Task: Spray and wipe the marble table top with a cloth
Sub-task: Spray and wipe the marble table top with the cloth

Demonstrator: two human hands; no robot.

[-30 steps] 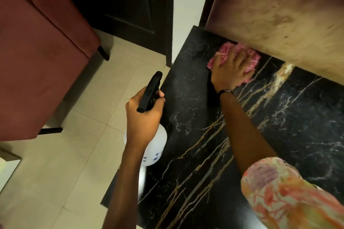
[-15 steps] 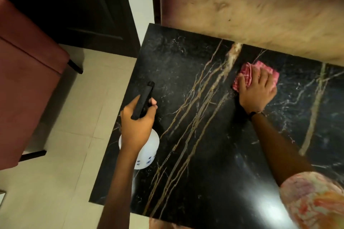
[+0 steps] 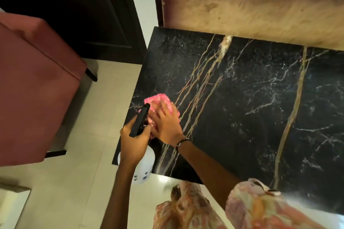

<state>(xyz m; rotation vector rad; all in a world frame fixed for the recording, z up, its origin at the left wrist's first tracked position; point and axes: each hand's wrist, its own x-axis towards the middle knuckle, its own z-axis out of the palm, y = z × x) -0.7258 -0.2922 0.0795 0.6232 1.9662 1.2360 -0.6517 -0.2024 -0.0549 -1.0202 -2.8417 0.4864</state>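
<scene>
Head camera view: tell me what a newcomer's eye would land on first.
The pink cloth stands out, pressed flat under the right hand near the left edge of the black, gold-veined marble table top. Beside it, the left hand grips a white spray bottle at the table's near-left corner.

We see a black marble counter (image 3: 242, 108) veined in gold and white, a crumpled pink cloth (image 3: 158, 99) pressed flat near its left edge, and a white spray bottle (image 3: 145, 169) with a black trigger upright beside it.
</scene>
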